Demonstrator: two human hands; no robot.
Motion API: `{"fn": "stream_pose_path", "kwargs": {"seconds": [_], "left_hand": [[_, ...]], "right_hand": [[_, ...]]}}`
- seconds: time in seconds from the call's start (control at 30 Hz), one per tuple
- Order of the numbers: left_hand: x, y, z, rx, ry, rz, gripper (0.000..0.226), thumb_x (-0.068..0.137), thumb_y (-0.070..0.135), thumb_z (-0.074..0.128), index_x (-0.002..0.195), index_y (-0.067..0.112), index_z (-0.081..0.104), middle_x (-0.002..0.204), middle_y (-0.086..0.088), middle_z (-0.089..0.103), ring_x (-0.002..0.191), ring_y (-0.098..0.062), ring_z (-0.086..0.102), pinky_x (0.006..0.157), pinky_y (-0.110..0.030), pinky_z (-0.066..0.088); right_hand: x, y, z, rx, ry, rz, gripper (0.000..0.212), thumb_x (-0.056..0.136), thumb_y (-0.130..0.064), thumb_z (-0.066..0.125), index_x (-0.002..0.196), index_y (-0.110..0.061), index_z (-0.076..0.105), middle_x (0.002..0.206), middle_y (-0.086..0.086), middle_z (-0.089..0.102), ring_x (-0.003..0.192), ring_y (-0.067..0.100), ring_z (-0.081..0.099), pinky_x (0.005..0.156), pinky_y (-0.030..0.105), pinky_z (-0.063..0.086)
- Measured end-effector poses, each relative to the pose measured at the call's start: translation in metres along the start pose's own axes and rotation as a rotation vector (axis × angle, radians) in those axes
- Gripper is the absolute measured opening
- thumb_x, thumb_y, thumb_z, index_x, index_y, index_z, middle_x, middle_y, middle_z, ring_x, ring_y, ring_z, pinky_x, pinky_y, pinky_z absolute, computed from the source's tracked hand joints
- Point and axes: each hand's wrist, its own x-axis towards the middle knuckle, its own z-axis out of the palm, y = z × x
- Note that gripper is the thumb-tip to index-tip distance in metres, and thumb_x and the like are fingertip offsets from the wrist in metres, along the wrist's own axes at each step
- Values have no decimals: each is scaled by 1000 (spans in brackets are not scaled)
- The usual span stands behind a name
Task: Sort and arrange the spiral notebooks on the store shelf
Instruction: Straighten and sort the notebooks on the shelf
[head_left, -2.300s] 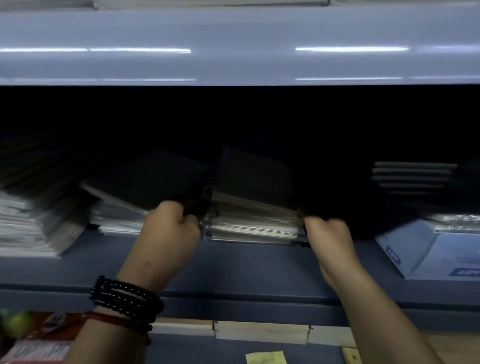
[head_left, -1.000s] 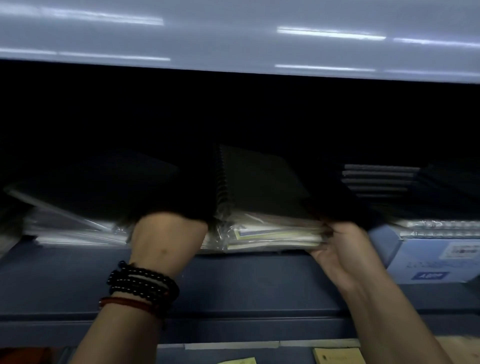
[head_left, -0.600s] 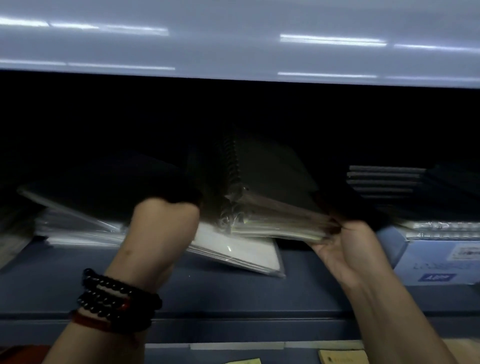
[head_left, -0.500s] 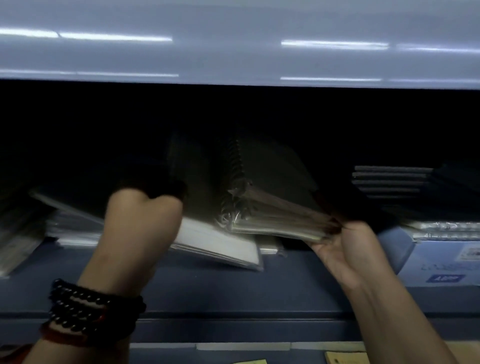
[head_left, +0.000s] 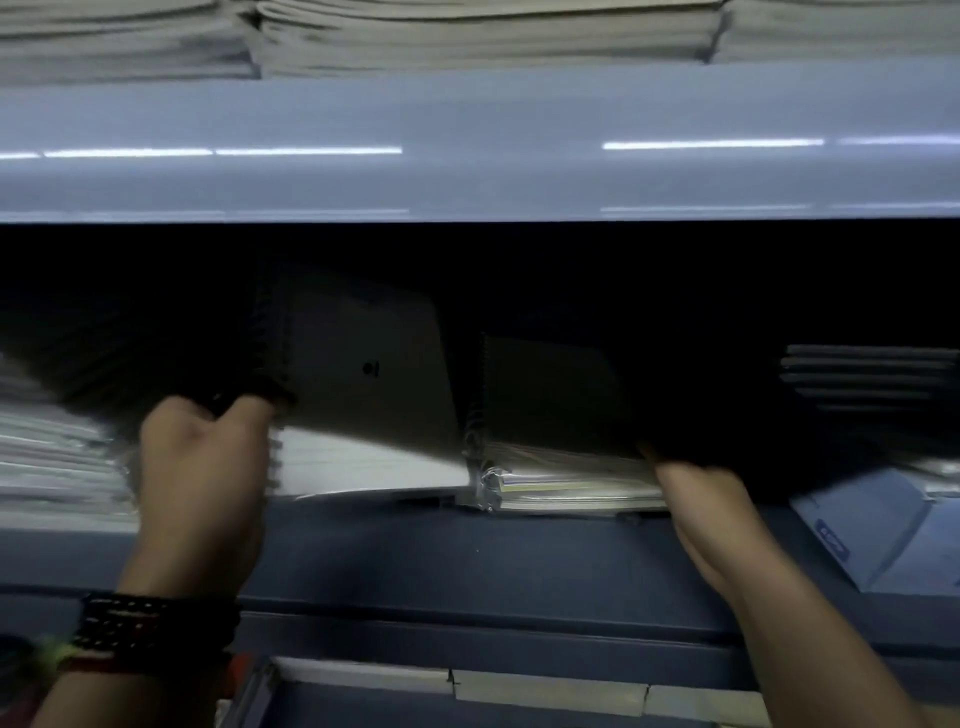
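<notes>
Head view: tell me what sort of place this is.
Likely a stationery shop's display shelving: stacks of spiral notebooks lie on a blue metal shelf, more paper stacks fill the shelf above, and pale label strips run along the edge below.

A stationery shop: tiered blue-grey metal shelves (head_left: 467, 551) carry stacked spiral notebooks (head_left: 561, 467) (many in clear wrap), paper piles (head_left: 467, 31) above, price-label strips (head_left: 545, 691) along the near edge.
</notes>
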Motion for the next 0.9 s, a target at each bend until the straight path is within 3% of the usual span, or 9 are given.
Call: {"fn": "stream_pose_path", "kwargs": {"seconds": [0.1, 0.2, 0.27, 0.33, 0.4, 0.5, 0.57, 0.63, 0.9], "left_hand": [[-7, 4, -2, -166, -7, -33, 31, 85, 8, 60, 63, 16, 40, 50, 3, 38, 44, -14, 35, 42, -23, 26], [-12, 15, -15, -185, -14, -92, 32, 87, 4, 60, 65, 17, 40, 47, 6, 40, 39, -8, 38, 35, -16, 28], [-13, 15, -26, -153, -70, -83, 25, 90, 8, 59, 70, 18, 47, 60, 3, 48, 44, -8, 47, 35, -16, 35], [-20, 19, -38, -99, -149, -57, 18, 95, 12, 55, 80, 21, 58, 74, 0, 57, 52, 0, 58, 46, -14, 48], [-31, 23, -43, -140, -190, -83, 15, 96, 8, 54, 89, 13, 67, 85, -4, 67, 64, -2, 65, 56, -18, 54], [-57, 25, -40, -276, -242, -183, 28, 92, -2, 52, 108, 8, 72, 101, -9, 76, 86, -24, 72, 73, -35, 60], [-76, 28, -35, -307, -302, -237, 35, 92, -2, 49, 115, 12, 72, 108, -12, 76, 98, -31, 73, 85, -46, 57], [-90, 30, -29, -331, -328, -267, 39, 92, -4, 48, 119, 13, 70, 109, -12, 76, 101, -34, 72, 87, -46, 56], [-122, 40, -14, -245, -521, -269, 25, 95, 7, 59, 110, 19, 75, 98, -15, 76, 78, -25, 67, 65, -32, 54]], "right_hand": [[-4, 0, 0, 4, 27, -59, 73, 67, -38, 87, 123, 2, 63, 119, 14, 68, 111, 33, 63, 103, 43, 49], [-12, 0, -1, -174, 106, -170, 34, 79, -27, 81, 90, 4, 70, 86, 14, 68, 83, 27, 64, 72, 33, 48], [-22, -1, -2, -399, 185, -357, 39, 88, -14, 72, 56, -5, 52, 56, 6, 49, 57, 20, 48, 50, 29, 32], [-39, -3, -2, -458, 262, -601, 40, 89, -10, 69, 57, -16, 46, 58, 2, 43, 67, 20, 47, 52, 29, 27], [-57, -9, 4, -413, 278, -743, 27, 90, -13, 69, 69, -19, 54, 70, 1, 49, 79, 22, 50, 63, 28, 33], [-86, -21, 20, -170, -37, -573, 12, 93, -30, 68, 83, -23, 69, 74, -3, 67, 72, 6, 63, 63, 14, 45], [-102, -24, 29, -71, -256, -374, 19, 92, -41, 65, 97, -24, 71, 83, -11, 74, 78, 3, 68, 73, 19, 50], [-113, -23, 32, 52, -372, -253, 20, 94, -37, 63, 105, -22, 71, 93, -9, 77, 89, 9, 72, 79, 27, 53], [-128, -28, 1, 196, -306, -255, 20, 95, -13, 64, 115, -15, 68, 101, 4, 77, 93, 24, 75, 74, 37, 58]]}}
